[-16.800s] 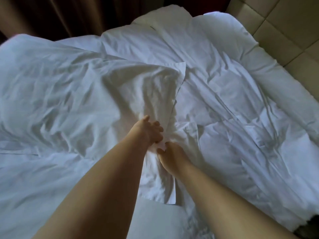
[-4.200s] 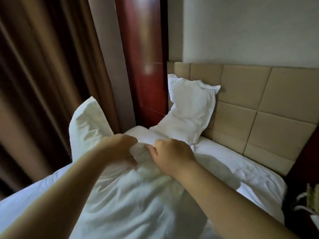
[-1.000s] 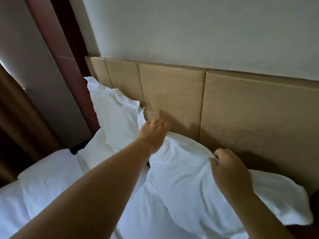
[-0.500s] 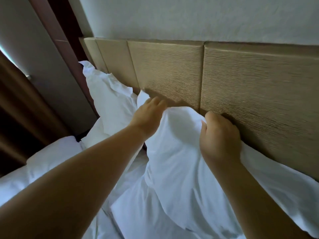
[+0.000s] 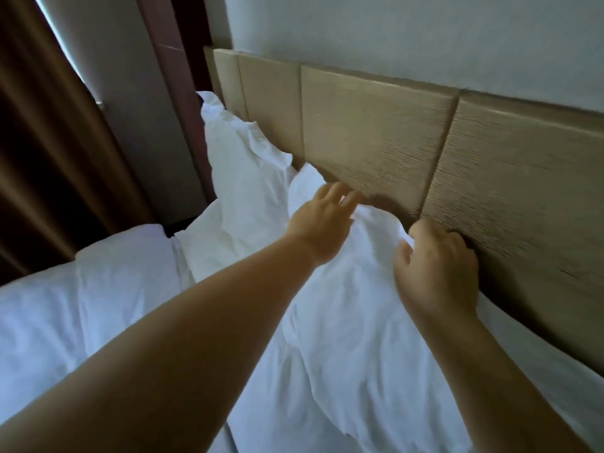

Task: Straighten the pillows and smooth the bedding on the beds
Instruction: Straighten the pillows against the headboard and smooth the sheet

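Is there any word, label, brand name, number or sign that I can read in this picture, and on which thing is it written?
None: no text can be read anywhere.
The two pillows, near and far, are plain white.
The headboard shows only a fine ribbed grain, no writing.
The wall, curtain and duvet are bare of print.

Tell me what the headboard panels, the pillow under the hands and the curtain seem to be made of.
Headboard: tan padded panels, probably textured vinyl or fabric, going by the fine horizontal grain and soft rounded seams.
Pillow: white woven cloth, likely cotton, matte, creased and crumpled.
Curtain: brown heavy fabric hanging in deep vertical folds with a slight sheen; the exact fibre cannot be told.
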